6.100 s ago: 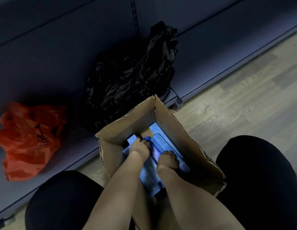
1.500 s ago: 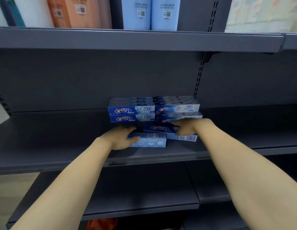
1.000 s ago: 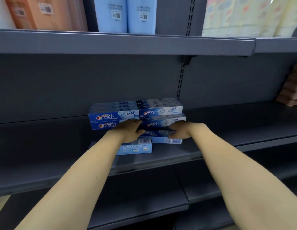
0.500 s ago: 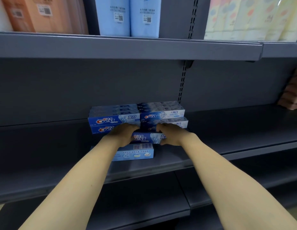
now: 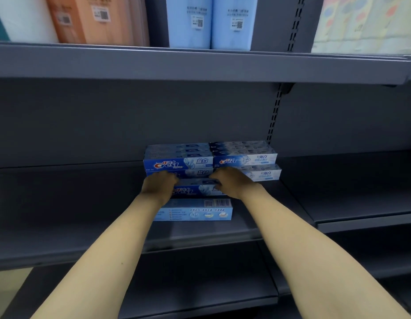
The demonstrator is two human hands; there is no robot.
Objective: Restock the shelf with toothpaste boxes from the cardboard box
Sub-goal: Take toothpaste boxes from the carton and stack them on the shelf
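Gripping both ends of a toothpaste box (image 5: 195, 191), left hand (image 5: 159, 184) & right hand (image 5: 232, 181) steady it atop a pale box (image 5: 195, 211) just below, prob. to square it w/ stacked boxes (image 5: 211, 158) just behind on shelf (image 5: 62, 215).

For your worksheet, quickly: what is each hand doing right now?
Left hand: grips the left end of the dark blue cardboard toothpaste box.
Right hand: grips the same box's right end.
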